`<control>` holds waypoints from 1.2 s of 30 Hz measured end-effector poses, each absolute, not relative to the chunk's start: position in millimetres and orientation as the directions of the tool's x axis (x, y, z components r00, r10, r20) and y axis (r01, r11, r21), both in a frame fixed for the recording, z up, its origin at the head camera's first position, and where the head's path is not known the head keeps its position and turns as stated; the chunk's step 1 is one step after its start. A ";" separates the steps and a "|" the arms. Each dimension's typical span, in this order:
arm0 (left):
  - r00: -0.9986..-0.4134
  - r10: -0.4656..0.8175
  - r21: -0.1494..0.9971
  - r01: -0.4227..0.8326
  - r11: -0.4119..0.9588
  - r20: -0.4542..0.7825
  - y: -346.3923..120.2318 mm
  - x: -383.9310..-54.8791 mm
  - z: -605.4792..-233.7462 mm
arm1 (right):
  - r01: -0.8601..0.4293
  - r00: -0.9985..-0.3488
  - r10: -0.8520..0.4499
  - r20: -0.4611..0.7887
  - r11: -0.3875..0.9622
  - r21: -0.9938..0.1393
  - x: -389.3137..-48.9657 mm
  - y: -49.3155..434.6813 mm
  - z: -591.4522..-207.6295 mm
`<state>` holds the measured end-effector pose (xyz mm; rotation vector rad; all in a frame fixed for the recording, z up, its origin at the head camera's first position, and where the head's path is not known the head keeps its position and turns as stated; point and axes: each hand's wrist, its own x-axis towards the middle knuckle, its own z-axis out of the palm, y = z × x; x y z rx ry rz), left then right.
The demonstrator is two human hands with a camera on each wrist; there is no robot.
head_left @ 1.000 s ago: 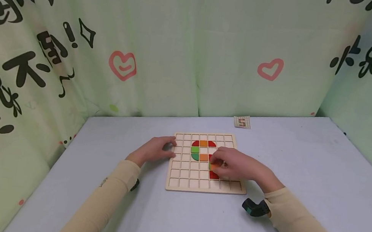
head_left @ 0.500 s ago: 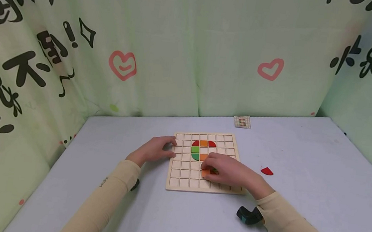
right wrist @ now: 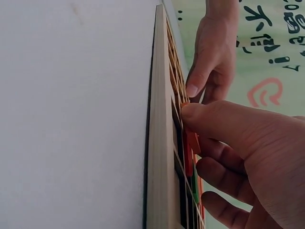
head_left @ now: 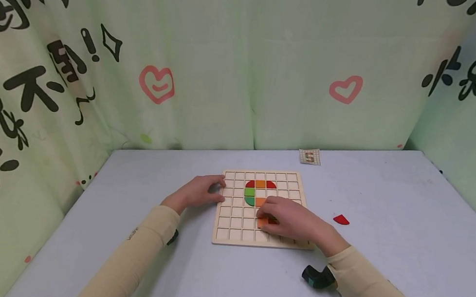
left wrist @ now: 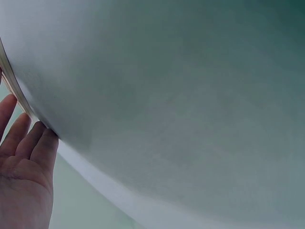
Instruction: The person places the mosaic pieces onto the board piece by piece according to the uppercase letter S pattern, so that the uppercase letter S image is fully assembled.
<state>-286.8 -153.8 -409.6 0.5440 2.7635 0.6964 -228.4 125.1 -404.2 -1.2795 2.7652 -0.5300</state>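
A pale wooden grid board (head_left: 228,234) lies on the table, with red, orange and green tiles set in some squares. At its left edge, my left hand (head_left: 197,193) touches the rim with fingertips and thumb; in the left wrist view its fingers (left wrist: 44,148) look nearly straight against the edge. My right hand (head_left: 289,218) is over the board's lower right part, pinching an orange tile (head_left: 262,223) between thumb and fingers. The right wrist view shows the thumb on that orange tile (right wrist: 193,141), close over the grid, with a red tile (right wrist: 187,160) beside it. The hand hides several squares.
A red quarter-round tile (head_left: 341,219) lies loose on the table right of the board. Behind the board is a small card (head_left: 309,156) with a gridded figure. Printed curtains (head_left: 212,67) stand along the table's back and sides.
My right hand has moved left and slightly nearer with the orange tile, uncovering the red quarter-round tile on the table. Over the last half second it barely shifts. My left hand stays put.
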 end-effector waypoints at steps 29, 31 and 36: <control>-0.900 0.415 0.481 0.306 0.821 -0.136 -154.5 -288.9 -409.3 | -0.719 -0.667 -0.739 0.097 0.604 -0.344 -231.0 125.4 -406.5; -0.900 0.412 0.481 0.302 0.823 -0.139 -154.2 -288.6 -408.9 | -0.718 -0.667 -0.739 0.095 0.603 -0.348 -231.1 125.0 -406.5; -0.902 0.405 0.487 0.290 0.824 -0.148 -153.9 -287.7 -408.7 | -0.721 -0.662 -0.743 0.098 0.595 -0.355 -231.6 124.4 -407.3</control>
